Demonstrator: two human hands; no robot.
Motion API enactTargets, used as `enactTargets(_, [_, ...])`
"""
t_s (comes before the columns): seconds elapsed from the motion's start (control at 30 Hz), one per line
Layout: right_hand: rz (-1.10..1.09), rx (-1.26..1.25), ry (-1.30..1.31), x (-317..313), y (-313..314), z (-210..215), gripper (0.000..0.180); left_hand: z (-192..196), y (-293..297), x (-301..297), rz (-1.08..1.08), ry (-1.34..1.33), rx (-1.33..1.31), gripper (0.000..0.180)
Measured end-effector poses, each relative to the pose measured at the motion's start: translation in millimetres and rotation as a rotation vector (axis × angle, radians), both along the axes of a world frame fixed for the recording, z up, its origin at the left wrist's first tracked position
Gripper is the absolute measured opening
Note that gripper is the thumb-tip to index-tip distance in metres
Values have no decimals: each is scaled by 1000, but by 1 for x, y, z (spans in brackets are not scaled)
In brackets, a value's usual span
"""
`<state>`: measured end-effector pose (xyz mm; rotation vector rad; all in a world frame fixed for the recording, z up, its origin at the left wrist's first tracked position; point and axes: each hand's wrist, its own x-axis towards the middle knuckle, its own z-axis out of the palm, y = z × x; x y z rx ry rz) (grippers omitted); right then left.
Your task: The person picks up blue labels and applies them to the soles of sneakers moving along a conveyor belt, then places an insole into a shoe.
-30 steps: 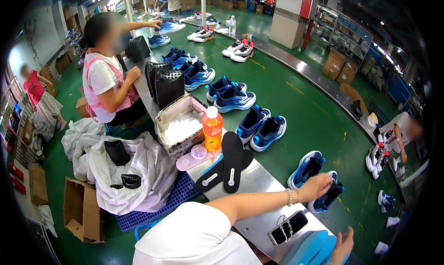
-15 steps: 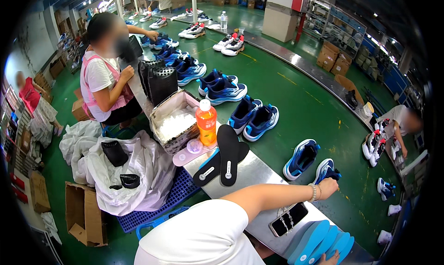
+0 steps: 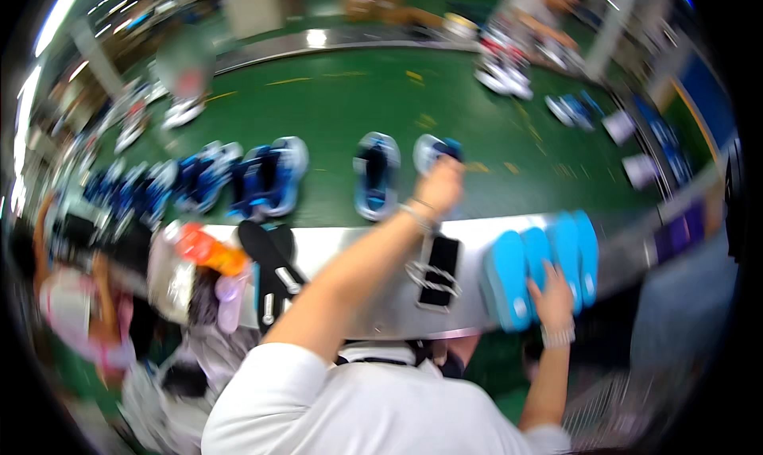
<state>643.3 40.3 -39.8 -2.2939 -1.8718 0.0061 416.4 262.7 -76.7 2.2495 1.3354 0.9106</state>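
My left hand (image 3: 441,186) is stretched out over the edge of the green work surface, closed on a blue and white sneaker (image 3: 429,149) and covering part of it. A second sneaker (image 3: 376,177) of the same kind stands just left of it. My right hand (image 3: 554,300) touches a row of light-blue insoles (image 3: 509,276) on the metal ledge, thumb and fingers apart among the middle ones. Between my arms lies a dark-screened phone (image 3: 439,274) with a beaded strap across it. Black insoles (image 3: 270,260) lie beside my left forearm.
An orange drink bottle (image 3: 208,250) stands at the ledge's left, near a pink insole (image 3: 230,302). Several blue sneakers (image 3: 274,177) line the green surface (image 3: 334,97). A co-worker (image 3: 83,312) sits far left; another person (image 3: 540,18) handles red-and-white shoes (image 3: 505,65) across.
My view has swung right, blurring the picture and bringing the light-blue insoles and right forearm fully into sight. My left hand stays at the sneaker, my right at the insoles.
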Motion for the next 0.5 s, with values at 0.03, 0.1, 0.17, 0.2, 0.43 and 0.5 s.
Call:
enactTargets(0.03, [-9, -44, 38, -10, 10, 4, 50, 11, -7, -17, 52, -3, -42, 16])
enactTargets(0.1, [-3, -79, 36, -12, 16, 10, 51, 24, -13, -40, 71, -97, 321, 32])
enactTargets(0.17, [-65, -112, -27, -9, 9, 18, 55, 21, -6, -47, 172, -163, 499, 52])
enactTargets(0.2, [-95, -139, -38, -2, 3, 16, 58, 10, 5, -46, 134, -141, 389, 57])
enactTargets(0.43, [-134, -262, -10, 8, -8, 8, 76, 6, 41, -40, 3, 23, 89, 33])
enactTargets(0.5, [-120, -241, -10, 4, -2, 5, 76, 13, 44, -53, -48, 94, 108, 36])
